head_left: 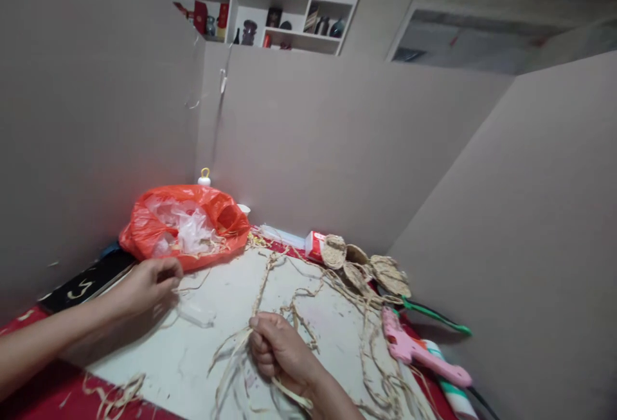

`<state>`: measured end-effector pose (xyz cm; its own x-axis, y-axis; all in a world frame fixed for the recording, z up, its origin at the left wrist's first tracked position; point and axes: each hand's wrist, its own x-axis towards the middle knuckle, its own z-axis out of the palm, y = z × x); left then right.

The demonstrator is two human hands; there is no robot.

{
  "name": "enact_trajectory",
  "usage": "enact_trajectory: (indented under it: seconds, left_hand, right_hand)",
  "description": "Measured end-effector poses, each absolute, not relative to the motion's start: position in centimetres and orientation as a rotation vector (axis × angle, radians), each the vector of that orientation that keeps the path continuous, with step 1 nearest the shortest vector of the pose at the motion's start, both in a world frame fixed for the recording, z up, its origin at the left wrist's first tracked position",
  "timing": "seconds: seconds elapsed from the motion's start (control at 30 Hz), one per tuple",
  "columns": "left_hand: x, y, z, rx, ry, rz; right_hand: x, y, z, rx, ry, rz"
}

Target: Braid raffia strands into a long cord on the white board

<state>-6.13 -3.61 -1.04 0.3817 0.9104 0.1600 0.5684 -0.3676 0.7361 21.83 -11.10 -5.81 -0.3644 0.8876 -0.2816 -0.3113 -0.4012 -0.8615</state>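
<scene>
My right hand [282, 348] is closed in a fist around a braided straw cord [261, 282], just above the white board. The braid runs away from the fist toward the far side of the board, and loose straw strands [230, 359] fan out below and left of the fist. My left hand [155, 284] is raised over the board's left side, in front of the red plastic bag [144, 224]. Its fingers are curled together; whatever may be between them is too small to make out. A clear plastic piece [195, 314] lies just right of it.
Long braided cord [369, 349] trails down the right of the white board [168, 368]. Coiled straw pieces [334, 252] lie behind, beside a red and white box [315, 245]. A pink glue gun [419, 350] and a green-handled tool [436, 315] rest at the right. Grey walls enclose the table.
</scene>
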Motion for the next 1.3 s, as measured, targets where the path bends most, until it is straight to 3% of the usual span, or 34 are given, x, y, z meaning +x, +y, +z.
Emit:
enact_trajectory:
  seconds: [0.2, 0.37, 0.47, 0.6, 0.87, 1.1, 1.3]
  left_hand:
    - [-5.4, -3.5, 2.8, 1.585, 0.933, 0.872]
    - [-5.2, -3.0, 2.5, 1.483, 0.813, 0.731]
    - [-5.5, -2.4, 1.1, 1.642, 0.882, 0.524]
    - [-5.9, -2.1, 0.2, 1.93, 1.078, 0.501]
    - [-7.0, -2.7, 3.3, 2.104, 1.039, 0.506]
    - [-8.0, -6.6, 5.1, 2.653, 1.252, 0.42]
    - [-9.2, -7.8, 5.2, 2.437, 1.287, 0.168]
  right_hand:
    - [22.0, -11.3, -6.3, -0.993, -0.926, 1.913]
    - [22.0, -11.5, -6.2, -1.01, -0.914, 1.927]
    - [22.1, -11.6, -5.9, -1.025, -0.899, 1.934]
    - [22.1, -11.7, -5.7, -1.032, -0.872, 1.941]
    - [22.3, -11.8, -5.6, -1.033, -0.838, 1.965]
    - [22.3, -12.0, -5.0, -1.085, -0.834, 1.965]
    - [22.3, -12.1, -4.9, -1.108, -0.832, 1.97]
